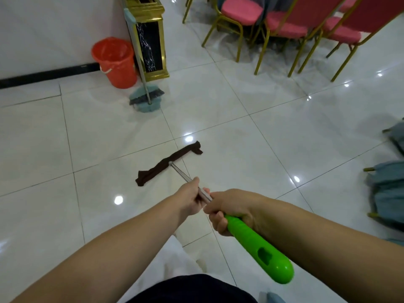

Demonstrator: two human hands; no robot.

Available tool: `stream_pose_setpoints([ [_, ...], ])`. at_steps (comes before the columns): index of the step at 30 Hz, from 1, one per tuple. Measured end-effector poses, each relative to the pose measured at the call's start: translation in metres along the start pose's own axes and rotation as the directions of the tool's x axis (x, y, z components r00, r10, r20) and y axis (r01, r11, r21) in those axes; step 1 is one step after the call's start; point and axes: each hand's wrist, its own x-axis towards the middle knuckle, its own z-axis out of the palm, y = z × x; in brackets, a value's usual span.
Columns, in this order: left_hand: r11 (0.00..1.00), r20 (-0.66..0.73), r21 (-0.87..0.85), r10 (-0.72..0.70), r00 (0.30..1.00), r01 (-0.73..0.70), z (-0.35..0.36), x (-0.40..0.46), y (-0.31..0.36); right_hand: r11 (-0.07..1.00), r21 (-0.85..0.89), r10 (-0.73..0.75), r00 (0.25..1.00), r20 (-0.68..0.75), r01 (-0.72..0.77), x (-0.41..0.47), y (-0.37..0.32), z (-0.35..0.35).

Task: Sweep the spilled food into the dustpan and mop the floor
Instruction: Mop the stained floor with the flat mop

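Observation:
I hold a mop with both hands. Its dark brown flat head (169, 164) lies on the glossy white tile floor (240, 132) ahead of me. My left hand (192, 199) grips the metal shaft (181, 173) further down. My right hand (229, 209) grips the top of the bright green handle (260, 250), just behind the left hand. A teal broom (146, 95) stands in its teal dustpan (147, 106) against a gold and black bin. No spilled food shows on the tiles.
An orange bucket (115, 62) stands by the white wall, left of the gold and black bin (150, 38). Red chairs with gold legs (290, 29) fill the back right. Grey-blue covered chairs (387, 193) stand at the right edge.

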Motion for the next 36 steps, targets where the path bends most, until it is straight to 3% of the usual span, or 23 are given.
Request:
stream_pose_setpoints([
  [12, 0.988, 0.027, -0.129, 0.094, 0.995, -0.09, -0.012, 0.05, 0.149, 0.93, -0.367, 0.007, 1.0, 0.026, 0.003, 0.041, -0.17, 0.029],
  [20, 0.963, 0.024, -0.245, 0.125, 0.992, -0.115, -0.04, 0.069, 0.2, 0.87, -0.494, 0.006, 0.999, 0.035, 0.012, 0.067, -0.214, 0.064],
  [27, 0.944, 0.004, -0.307, 0.131, 0.991, -0.123, -0.053, 0.063, 0.191, 0.853, -0.521, -0.009, 0.999, 0.035, 0.027, 0.07, -0.199, 0.077],
  [36, 0.874, -0.061, -0.446, 0.187, 0.98, -0.194, -0.072, 0.041, 0.115, 0.753, -0.658, 0.037, 0.996, 0.082, 0.027, 0.069, -0.146, 0.064],
])
